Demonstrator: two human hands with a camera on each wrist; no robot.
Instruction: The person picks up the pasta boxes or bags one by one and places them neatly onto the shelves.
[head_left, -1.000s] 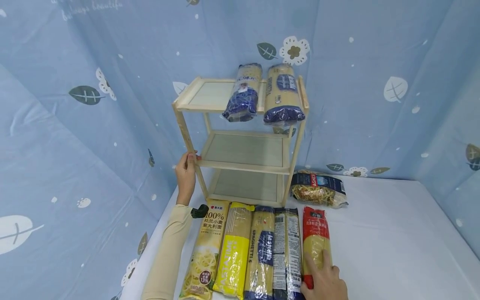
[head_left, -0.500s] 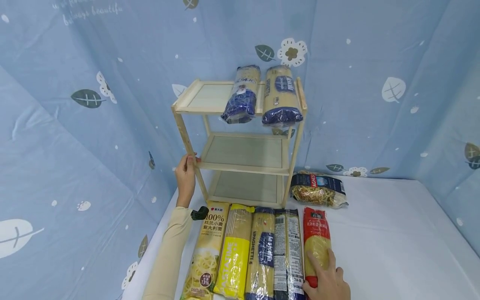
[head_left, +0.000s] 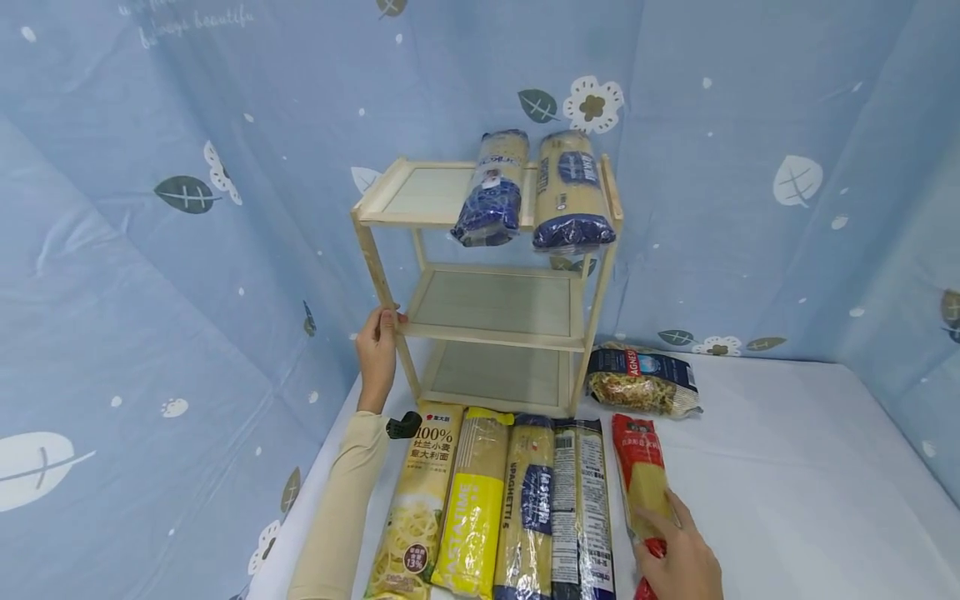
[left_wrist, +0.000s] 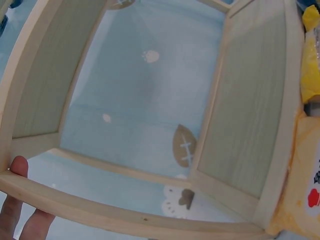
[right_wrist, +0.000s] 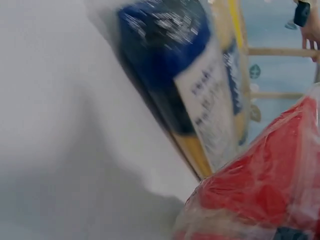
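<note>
My left hand [head_left: 377, 348] grips the left front post of a three-tier wooden rack [head_left: 491, 336], at the middle shelf. In the left wrist view its fingers [left_wrist: 19, 167] curl around the pale post. With my right hand [head_left: 681, 560] I hold a red spaghetti packet [head_left: 637, 446] by its lower half, thumb on one side and fingers on the other. The packet sits slightly tilted, right of the row of pasta packs. In the right wrist view the red wrapper [right_wrist: 260, 180] fills the lower right corner; my right fingers are out of sight there.
Several long pasta packs lie side by side before the rack, among them a yellow one [head_left: 471, 508] and a blue-labelled one [head_left: 525, 508]. Two spaghetti bags, one being [head_left: 573, 187], lie on the top shelf. An Agnesi pasta bag [head_left: 643, 381] lies right of the rack.
The red spaghetti packet has shifted slightly right and tilted, opening a gap from the neighbouring pack, and my right hand has moved with it. My left hand stays on the post.
</note>
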